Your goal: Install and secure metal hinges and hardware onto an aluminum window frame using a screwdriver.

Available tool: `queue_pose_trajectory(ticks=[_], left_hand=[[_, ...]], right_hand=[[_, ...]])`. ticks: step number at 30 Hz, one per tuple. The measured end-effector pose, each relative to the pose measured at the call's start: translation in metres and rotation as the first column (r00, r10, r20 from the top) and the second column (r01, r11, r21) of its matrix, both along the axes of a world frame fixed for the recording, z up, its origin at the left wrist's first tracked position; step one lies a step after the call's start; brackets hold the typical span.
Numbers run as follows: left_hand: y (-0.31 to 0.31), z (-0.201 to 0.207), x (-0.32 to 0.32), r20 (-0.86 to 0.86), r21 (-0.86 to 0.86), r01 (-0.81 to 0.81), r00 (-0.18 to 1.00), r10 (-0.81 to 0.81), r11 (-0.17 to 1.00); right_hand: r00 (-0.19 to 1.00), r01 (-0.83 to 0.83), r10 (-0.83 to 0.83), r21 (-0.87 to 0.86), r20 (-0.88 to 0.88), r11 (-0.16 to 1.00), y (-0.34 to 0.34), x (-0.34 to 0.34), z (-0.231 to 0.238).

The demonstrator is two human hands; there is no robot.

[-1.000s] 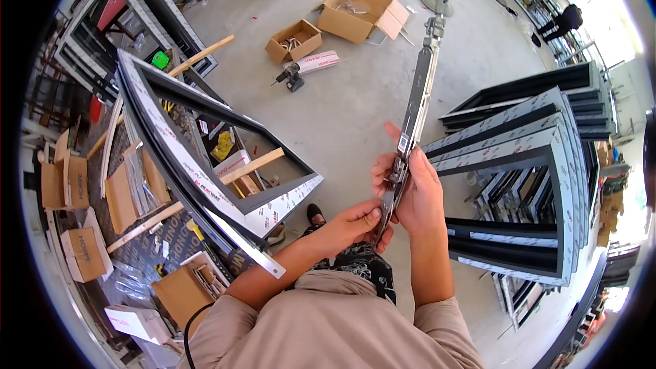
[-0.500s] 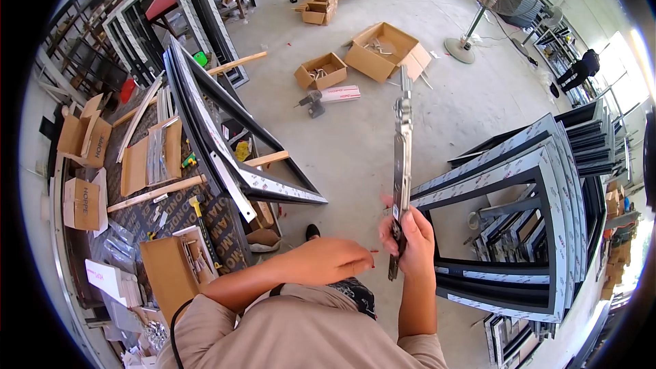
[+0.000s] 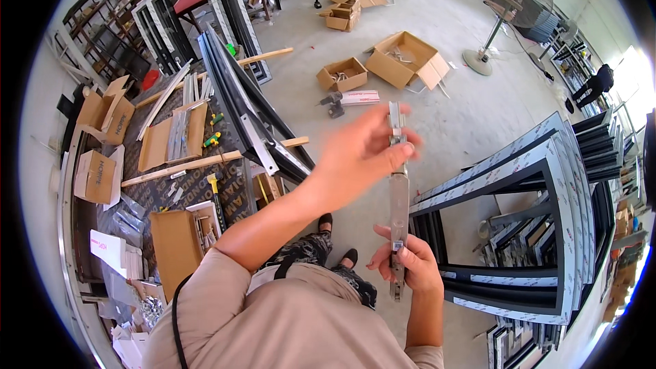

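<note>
Upright in front of the person stands a long, narrow grey metal hardware strip (image 3: 398,198), gripped at both ends. The right hand (image 3: 404,264) is closed around its lower part, fingers wrapped, with the strip's bottom tip showing just below the fist. The left hand (image 3: 362,154) pinches the upper end between thumb and fingertips, its arm reaching across the body. To the right, close beside the strip, leans a stack of dark grey aluminium window frames (image 3: 533,232), their edges hemming in that side. To the left a dark triangular frame (image 3: 253,123) lies on a cluttered workbench (image 3: 171,184), so the person's open room is the bare concrete floor (image 3: 437,27) ahead, broken only by open cardboard boxes (image 3: 403,61) and a pedestal fan (image 3: 509,0) farther off. Against half a second ago, the left hand has gone from the strip's low end, near the right hand, up to its top, while the right hand has kept its hold.
</note>
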State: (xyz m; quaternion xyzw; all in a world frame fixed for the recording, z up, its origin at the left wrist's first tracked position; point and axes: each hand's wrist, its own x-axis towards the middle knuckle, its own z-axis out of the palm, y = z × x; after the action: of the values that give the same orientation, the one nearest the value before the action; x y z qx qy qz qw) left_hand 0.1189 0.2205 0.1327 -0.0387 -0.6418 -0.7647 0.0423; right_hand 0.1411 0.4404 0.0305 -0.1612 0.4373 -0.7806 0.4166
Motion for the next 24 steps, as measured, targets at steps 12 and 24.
queue_pose_trajectory(ticks=[12,24], left_hand=[[-0.061,-0.018,0.026,-0.267,-0.428,-0.243,0.954,0.135,0.871],[-0.224,-0.036,0.049,-0.432,-0.812,-0.412,0.9,0.047,0.414]], right_hand=[[0.655,0.642,-0.207,0.39,-0.727,0.66,-0.035,-0.003,-0.034],[0.814,0.421,-0.043,0.537,-0.58,0.731,-0.089,-0.035,-0.006]])
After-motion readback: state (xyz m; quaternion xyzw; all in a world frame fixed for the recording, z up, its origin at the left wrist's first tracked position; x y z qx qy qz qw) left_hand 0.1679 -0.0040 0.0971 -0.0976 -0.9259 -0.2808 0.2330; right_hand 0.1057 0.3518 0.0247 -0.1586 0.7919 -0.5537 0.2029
